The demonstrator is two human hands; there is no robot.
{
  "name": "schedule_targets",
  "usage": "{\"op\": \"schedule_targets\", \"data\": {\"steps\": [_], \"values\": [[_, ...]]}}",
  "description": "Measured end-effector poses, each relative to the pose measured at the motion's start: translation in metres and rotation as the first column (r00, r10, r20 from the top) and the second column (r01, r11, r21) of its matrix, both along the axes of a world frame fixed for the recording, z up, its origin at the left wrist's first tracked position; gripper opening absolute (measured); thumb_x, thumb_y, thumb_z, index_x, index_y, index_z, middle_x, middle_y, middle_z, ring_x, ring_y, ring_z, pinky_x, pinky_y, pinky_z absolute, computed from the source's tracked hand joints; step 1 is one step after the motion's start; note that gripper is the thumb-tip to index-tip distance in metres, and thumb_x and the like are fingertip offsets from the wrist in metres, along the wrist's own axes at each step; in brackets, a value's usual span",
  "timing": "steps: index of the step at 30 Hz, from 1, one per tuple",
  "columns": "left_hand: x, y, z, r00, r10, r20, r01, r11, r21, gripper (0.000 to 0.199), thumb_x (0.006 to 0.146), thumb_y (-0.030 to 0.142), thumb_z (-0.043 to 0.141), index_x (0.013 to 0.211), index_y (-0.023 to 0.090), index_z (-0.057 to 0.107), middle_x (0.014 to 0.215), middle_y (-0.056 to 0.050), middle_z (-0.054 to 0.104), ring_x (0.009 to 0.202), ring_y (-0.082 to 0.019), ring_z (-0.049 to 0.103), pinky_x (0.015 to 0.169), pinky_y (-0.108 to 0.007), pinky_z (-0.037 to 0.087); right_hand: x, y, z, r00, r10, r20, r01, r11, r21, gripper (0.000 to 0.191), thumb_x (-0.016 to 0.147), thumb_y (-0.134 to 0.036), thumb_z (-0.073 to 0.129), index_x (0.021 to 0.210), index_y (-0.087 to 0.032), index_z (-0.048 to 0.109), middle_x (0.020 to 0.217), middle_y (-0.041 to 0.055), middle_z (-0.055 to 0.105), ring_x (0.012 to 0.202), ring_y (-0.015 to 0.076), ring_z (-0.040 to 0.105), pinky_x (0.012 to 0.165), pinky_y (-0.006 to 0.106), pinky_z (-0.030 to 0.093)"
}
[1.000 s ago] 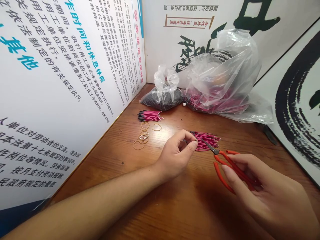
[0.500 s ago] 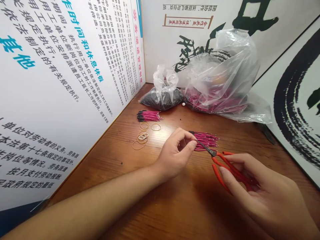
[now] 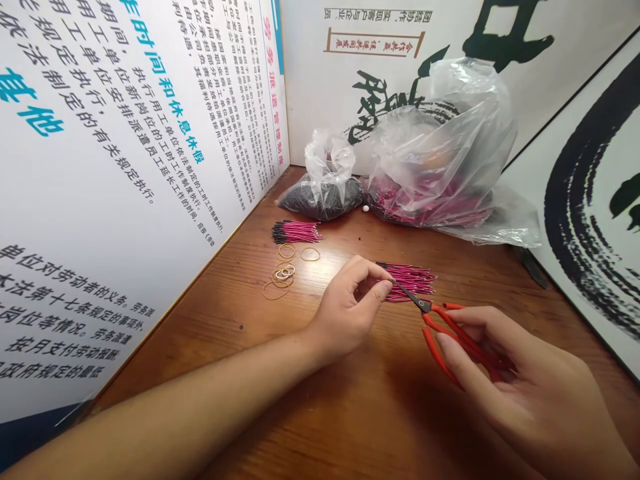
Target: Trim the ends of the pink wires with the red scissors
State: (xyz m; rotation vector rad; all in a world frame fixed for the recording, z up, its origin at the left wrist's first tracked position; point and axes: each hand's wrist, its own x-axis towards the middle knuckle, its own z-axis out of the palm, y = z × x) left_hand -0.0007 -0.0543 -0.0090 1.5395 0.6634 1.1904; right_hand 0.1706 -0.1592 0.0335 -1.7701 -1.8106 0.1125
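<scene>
My left hand [image 3: 353,307] is closed in a pinch of thumb and forefinger; what it grips is too small to make out. The tips of the dark blades of the red-handled scissors [image 3: 453,330] touch or nearly touch those fingertips. My right hand [image 3: 530,373] is wrapped round the scissors' handles. Just behind the blades lies a bundle of pink wires [image 3: 413,277], partly hidden by my left hand. A second bundle of pink wires with black ends [image 3: 297,231] rests farther back on the left.
Several rubber bands [image 3: 284,272] lie on the wooden table [image 3: 295,427] left of my left hand. At the back stand a plastic bag of black pieces [image 3: 325,193] and a larger bag of pink wires [image 3: 440,180]. Printed panels border the table.
The whole view has shifted very slightly. Both hands and the scissors hold the same pose.
</scene>
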Motion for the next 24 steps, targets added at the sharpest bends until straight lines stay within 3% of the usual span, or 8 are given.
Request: {"op": "schedule_targets", "data": {"steps": [11, 17, 24], "values": [[0.001, 0.002, -0.001, 1.0, 0.01, 0.01, -0.011, 1.0, 0.024, 0.009, 0.093, 0.021, 0.057, 0.086, 0.016, 0.062, 0.084, -0.001, 0.053, 0.079, -0.014, 0.05, 0.072, -0.028, 0.04, 0.004, 0.0, 0.002, 0.997, 0.021, 0.081, -0.021, 1.0, 0.003, 0.024, 0.094, -0.045, 0.052, 0.099, -0.025, 0.065, 0.068, -0.0033, 0.067, 0.049, 0.0108, 0.058, 0.051, 0.024, 0.044], [0.001, 0.001, 0.001, 1.0, 0.014, 0.006, -0.014, 1.0, 0.027, 0.009, 0.092, 0.02, 0.058, 0.085, 0.016, 0.061, 0.083, -0.001, 0.053, 0.079, -0.014, 0.05, 0.072, -0.028, 0.04, 0.014, 0.005, 0.002, 0.963, 0.128, 0.236, -0.145, 0.988, 0.052, 0.018, 0.093, -0.041, 0.057, 0.102, -0.026, 0.061, 0.065, -0.0058, 0.068, 0.046, 0.009, 0.06, 0.046, 0.021, 0.045], [0.0, 0.001, 0.0, 1.0, 0.019, -0.001, -0.019, 0.999, 0.029, 0.009, 0.094, 0.021, 0.057, 0.087, 0.016, 0.062, 0.083, -0.001, 0.054, 0.079, -0.014, 0.051, 0.072, -0.027, 0.04, 0.012, 0.003, 0.004, 0.967, 0.05, 0.249, -0.08, 0.991, 0.109, 0.02, 0.094, -0.043, 0.053, 0.102, -0.026, 0.06, 0.063, -0.0064, 0.067, 0.042, 0.0078, 0.057, 0.043, 0.02, 0.043]]}}
